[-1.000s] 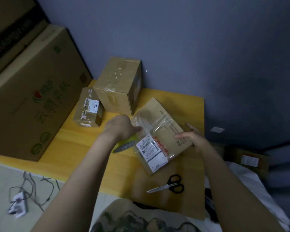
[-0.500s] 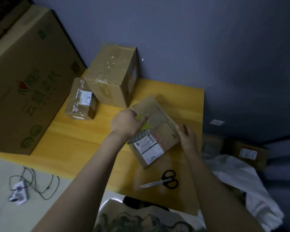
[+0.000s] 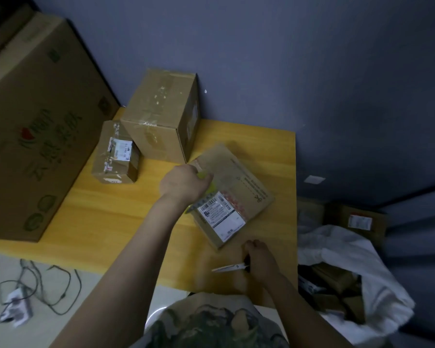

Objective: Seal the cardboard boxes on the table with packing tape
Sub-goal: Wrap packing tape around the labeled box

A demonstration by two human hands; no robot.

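Head view: the flat box lies flat on the worktop, just in front of the tall box and a little to its right. Its far corner almost touches that box's lower front edge. Its long axis appears to run on a diagonal, away from the tall box toward the person's right, and the white shipping label sits on the end farthest from the tall box.

The left hand is clenched round a yellow-green tape dispenser at the flat box's left edge, on the side nearer the tall box. The right hand, beyond the flat box as seen from the tall box, has its fingers curled over the black handles of the scissors, whose blades point left.

The step looks like cutting the tape. To do it well, I would hold the dispenser low and pulled slightly off the box edge so the strip is taut. Then I would bring the scissors to the short span between dispenser and cardboard and snip close to the box — then rub the loose end down over the edge. Whether a strip already lies flat across the seam is hard to tell in this dim, blurred frame.
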